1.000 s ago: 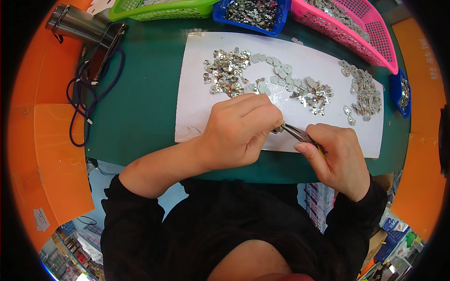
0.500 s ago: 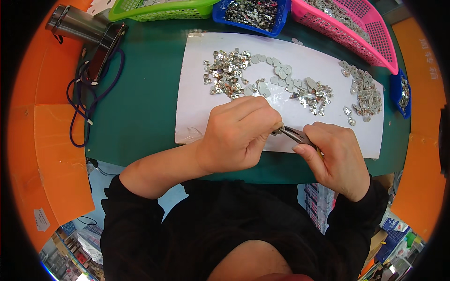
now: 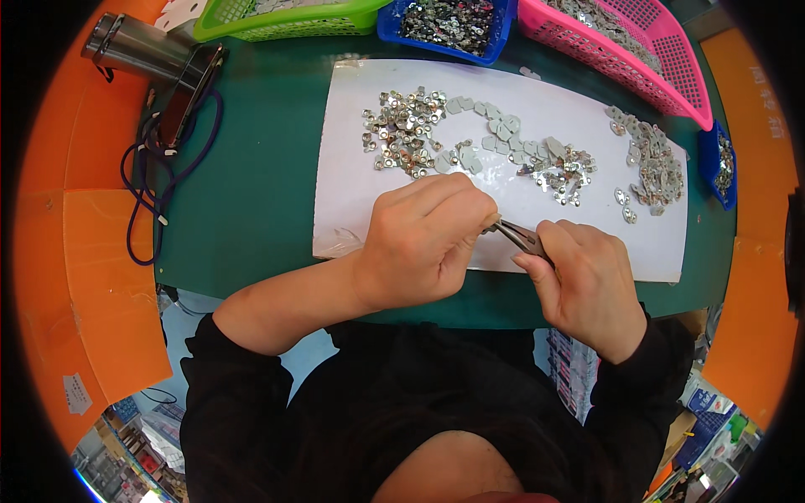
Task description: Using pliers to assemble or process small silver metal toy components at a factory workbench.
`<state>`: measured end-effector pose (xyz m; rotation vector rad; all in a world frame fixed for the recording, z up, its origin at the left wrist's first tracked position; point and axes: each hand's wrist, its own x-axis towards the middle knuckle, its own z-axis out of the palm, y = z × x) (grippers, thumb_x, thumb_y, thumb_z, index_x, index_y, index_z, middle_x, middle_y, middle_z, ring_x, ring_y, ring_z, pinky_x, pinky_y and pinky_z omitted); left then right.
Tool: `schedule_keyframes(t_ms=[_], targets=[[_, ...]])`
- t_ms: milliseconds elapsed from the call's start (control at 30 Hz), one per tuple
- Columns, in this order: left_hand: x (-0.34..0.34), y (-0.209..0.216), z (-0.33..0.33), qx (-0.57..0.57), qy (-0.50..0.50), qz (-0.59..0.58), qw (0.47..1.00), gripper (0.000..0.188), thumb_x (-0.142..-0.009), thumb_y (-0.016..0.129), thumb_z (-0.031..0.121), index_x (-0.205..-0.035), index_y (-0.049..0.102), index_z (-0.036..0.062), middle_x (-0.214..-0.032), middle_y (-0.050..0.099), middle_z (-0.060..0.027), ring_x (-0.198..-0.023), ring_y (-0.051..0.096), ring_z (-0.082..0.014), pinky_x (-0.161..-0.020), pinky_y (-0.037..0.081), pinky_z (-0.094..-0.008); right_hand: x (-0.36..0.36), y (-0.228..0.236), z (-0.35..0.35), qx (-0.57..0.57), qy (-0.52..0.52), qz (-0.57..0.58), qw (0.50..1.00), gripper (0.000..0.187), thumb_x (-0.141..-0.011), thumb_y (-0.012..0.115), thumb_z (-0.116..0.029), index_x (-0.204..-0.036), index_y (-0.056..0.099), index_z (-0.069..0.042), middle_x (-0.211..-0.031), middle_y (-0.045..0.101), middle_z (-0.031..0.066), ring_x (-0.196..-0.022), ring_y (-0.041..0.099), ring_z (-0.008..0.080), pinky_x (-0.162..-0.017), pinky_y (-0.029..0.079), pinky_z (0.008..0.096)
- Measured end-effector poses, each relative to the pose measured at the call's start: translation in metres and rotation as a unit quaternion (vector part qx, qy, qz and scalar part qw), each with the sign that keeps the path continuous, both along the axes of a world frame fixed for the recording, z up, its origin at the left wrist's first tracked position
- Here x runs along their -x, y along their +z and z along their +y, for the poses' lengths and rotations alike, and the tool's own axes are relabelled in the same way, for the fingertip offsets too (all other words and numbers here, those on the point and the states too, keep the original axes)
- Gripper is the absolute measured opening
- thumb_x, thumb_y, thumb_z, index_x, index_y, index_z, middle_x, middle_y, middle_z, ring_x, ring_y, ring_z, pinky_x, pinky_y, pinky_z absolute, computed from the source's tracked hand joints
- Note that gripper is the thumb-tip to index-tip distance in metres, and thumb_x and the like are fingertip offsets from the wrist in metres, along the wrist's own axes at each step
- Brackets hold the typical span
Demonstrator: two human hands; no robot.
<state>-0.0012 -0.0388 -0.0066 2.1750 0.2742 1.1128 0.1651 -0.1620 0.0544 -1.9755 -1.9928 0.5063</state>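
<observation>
My right hand (image 3: 587,281) is closed around a pair of pliers (image 3: 524,239), whose jaws point left toward my other hand. My left hand (image 3: 428,239) is closed in a pinch at the tip of the jaws. What it pinches is mostly covered by the fingers and too small to name. Both hands hover over the near edge of a white board (image 3: 352,201). Beyond them lie a pile of shiny metal pieces (image 3: 402,130), flat grey pieces (image 3: 503,130), and a smaller heap of metal parts (image 3: 566,176). Joined-looking grey and metal pieces (image 3: 654,172) lie at the right.
Along the far edge stand a green basket (image 3: 289,25), a blue tray (image 3: 386,33) and a pink basket (image 3: 579,42), all holding small parts. A smaller blue tray (image 3: 708,159) is at the right. A metal cylinder (image 3: 142,50) and a dark cord (image 3: 220,109) occupy the left.
My right hand and the pliers have shifted slightly to the left. The left hand has moved left only a little and keeps its pinch.
</observation>
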Motion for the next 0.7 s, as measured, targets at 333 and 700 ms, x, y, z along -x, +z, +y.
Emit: schedule_keyframes(t_ms=[333, 700], targets=[[-0.004, 0.007, 0.004, -0.012, -0.044, 0.010, 0.999, 0.008, -0.082, 0.059, -0.009, -0.079, 0.055, -0.0023, -0.068, 0.054, -0.0114, -0.055, 0.052, -0.0247, -0.049, 0.041, -0.0311, -0.007, -0.011, -0.005, -0.001, -0.008, 0.142, 0.990, 0.026, -0.089, 0.063, -0.020, -0.074, 0.049, -0.002, -0.064, 0.049, 0.0171, -0.060, 0.051, 0.0394, -0.054, 0.040, 0.0427], [0.001, 0.016, 0.005, -0.107, -0.051, -0.012, 0.993, 0.011, -0.077, 0.067, 0.001, -0.084, 0.059, -0.0002, -0.073, 0.059, -0.0130, -0.061, 0.058, -0.0287, -0.053, 0.047, -0.0348, 0.012, -0.023, -0.020, -0.119, -0.031, 0.102, 0.987, 0.024, -0.092, 0.060, -0.024, -0.081, 0.053, -0.004, -0.069, 0.053, 0.0146, -0.064, 0.057, 0.0361, -0.056, 0.044, 0.0422]])
